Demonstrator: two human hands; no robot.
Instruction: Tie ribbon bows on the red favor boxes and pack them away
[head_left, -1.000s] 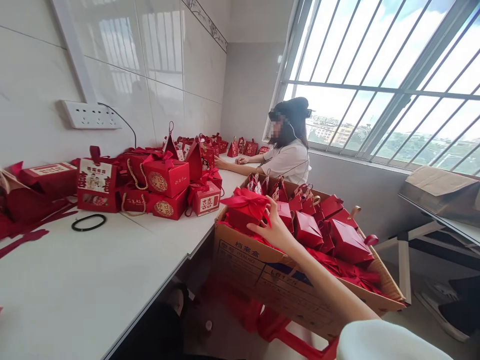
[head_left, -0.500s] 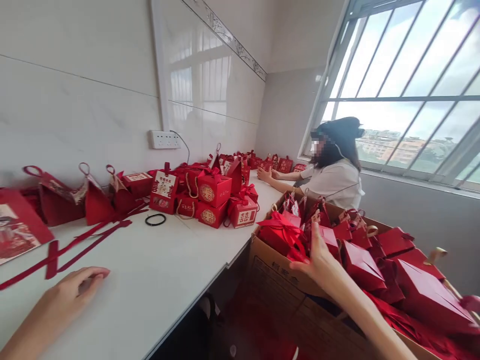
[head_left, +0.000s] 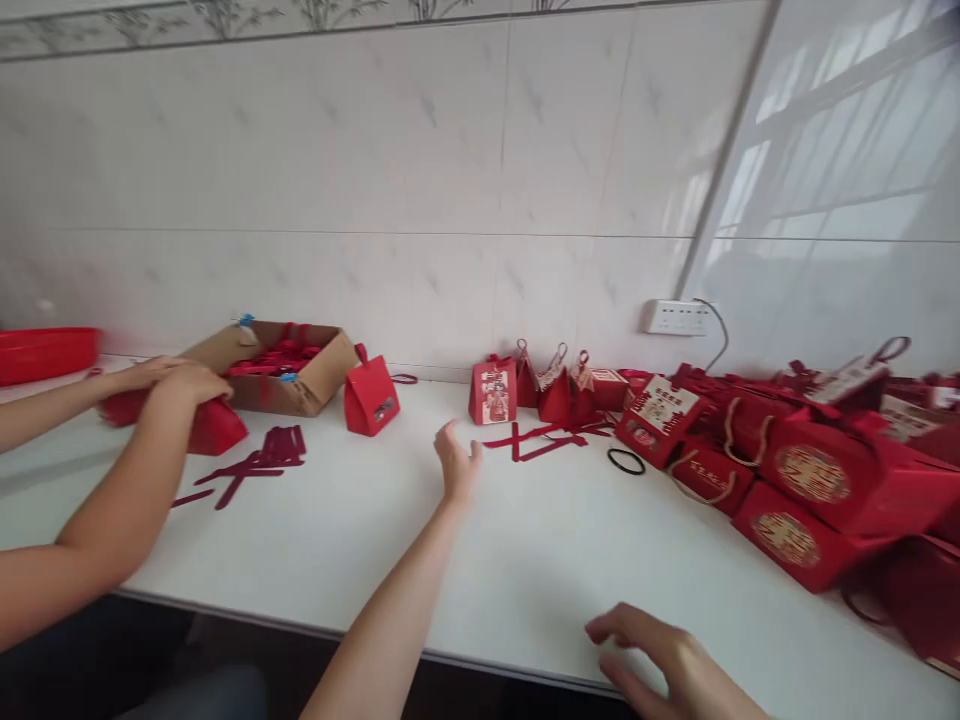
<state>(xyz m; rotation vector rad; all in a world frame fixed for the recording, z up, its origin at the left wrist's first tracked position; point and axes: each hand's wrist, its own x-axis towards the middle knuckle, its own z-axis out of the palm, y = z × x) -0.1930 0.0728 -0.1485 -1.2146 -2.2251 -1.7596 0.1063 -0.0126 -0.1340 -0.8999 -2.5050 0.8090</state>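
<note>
My left hand [head_left: 457, 462] reaches over the white table with its fingers apart and nothing in them. Beyond it stands a red gift box with a printed figure [head_left: 493, 392], and dark red ribbon strips [head_left: 536, 440] lie to its right. Near the table's front edge hovers my right hand [head_left: 667, 655], thumb and fingers parted, holding nothing. A black hair tie [head_left: 625, 461] lies farther back. To the right, red gift boxes with gold emblems [head_left: 806, 475] are stacked. A plain red gift box with a loop [head_left: 371, 397] stands beyond my left hand, to its left.
At the left, a co-worker's hands [head_left: 176, 380] rest on a red box [head_left: 217, 428]. Behind them is a cardboard box [head_left: 330, 375] with red items inside. Loose ribbons [head_left: 274, 450] lie in front of it. A socket strip [head_left: 679, 318] is on the wall.
My view has swung left, away from the window and the carton of red boxes. My right hand has left that carton and is over the table. My left hand now reaches farther forward.
</note>
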